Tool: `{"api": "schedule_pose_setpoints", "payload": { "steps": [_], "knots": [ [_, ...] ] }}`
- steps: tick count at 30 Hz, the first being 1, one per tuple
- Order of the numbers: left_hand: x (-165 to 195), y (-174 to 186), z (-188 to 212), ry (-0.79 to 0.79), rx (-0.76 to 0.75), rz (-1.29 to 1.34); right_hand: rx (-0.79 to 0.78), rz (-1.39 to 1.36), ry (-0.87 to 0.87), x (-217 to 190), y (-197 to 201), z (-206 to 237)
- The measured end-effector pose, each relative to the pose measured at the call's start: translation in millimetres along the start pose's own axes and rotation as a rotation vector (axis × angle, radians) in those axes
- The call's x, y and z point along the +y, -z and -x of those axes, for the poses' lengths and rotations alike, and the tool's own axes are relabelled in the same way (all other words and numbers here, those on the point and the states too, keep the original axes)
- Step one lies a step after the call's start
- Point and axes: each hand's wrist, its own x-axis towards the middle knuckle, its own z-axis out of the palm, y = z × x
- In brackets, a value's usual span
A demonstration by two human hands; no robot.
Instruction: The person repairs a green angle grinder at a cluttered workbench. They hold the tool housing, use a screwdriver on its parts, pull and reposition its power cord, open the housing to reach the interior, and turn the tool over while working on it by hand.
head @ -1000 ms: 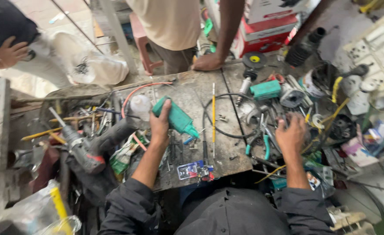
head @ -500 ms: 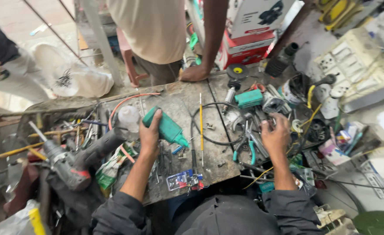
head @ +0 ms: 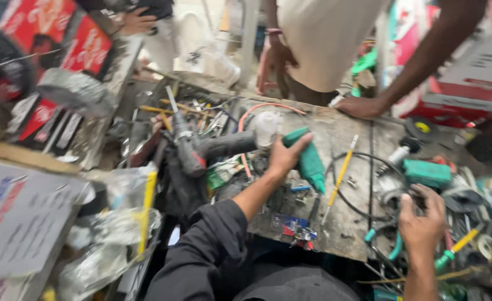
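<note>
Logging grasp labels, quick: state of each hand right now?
Left hand: closed on the green power tool.
Right hand: fingers spread, open, resting on the pile of parts, gripping nothing visible.

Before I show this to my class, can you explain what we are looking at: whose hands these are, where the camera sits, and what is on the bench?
The camera sits on a person's head and looks down at their own two hands over a cluttered workbench. The left hand grips a green power tool. The right hand reaches into a pile of parts and cables at the bench's edge; what it touches is too blurred to tell. Also on the bench are a grey drill, a yellow-handled screwdriver and a black cable. A second person stands across the bench, resting a hand on it.
</note>
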Motion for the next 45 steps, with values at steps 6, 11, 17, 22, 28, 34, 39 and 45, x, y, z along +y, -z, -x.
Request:
{"api": "schedule_pose_setpoints", "payload": {
  "steps": [6,11,17,22,28,34,39,45],
  "knots": [
    [-22.9,55.4,-90.4,0.013,0.045,-0.269,-0.154,-0.189,0.109,-80.6,-133.0,-54.4],
    [-13.3,173.9,-135.5,-0.028,0.025,-0.232,-0.354,-0.328,0.327,-303.8,-264.1,-68.6],
    [-34.1,327.6,-241.4,-0.103,-0.031,-0.399,-0.724,0.103,0.726,-573.6,-526.4,-62.9],
    [-44.4,401.2,-249.8,-0.140,-0.059,-0.470,-0.737,0.338,0.954,-604.5,-629.0,-13.7],
    [-41.7,459.1,-285.9,-0.138,-0.092,-0.485,-0.850,0.365,0.856,-656.2,-697.0,-26.2],
    [-43.4,500.4,-337.1,-0.172,-0.114,-0.508,-0.855,0.194,0.633,-681.4,-757.4,-35.6],
    [-50.4,519.5,-357.9,-0.170,-0.118,-0.526,-0.861,0.087,0.324,-699.2,-761.7,-75.2],
    [-57.9,565.8,-383.0,-0.174,-0.127,-0.553,-0.790,-0.154,0.078,-756.4,-797.3,-91.4]
  ]
}}
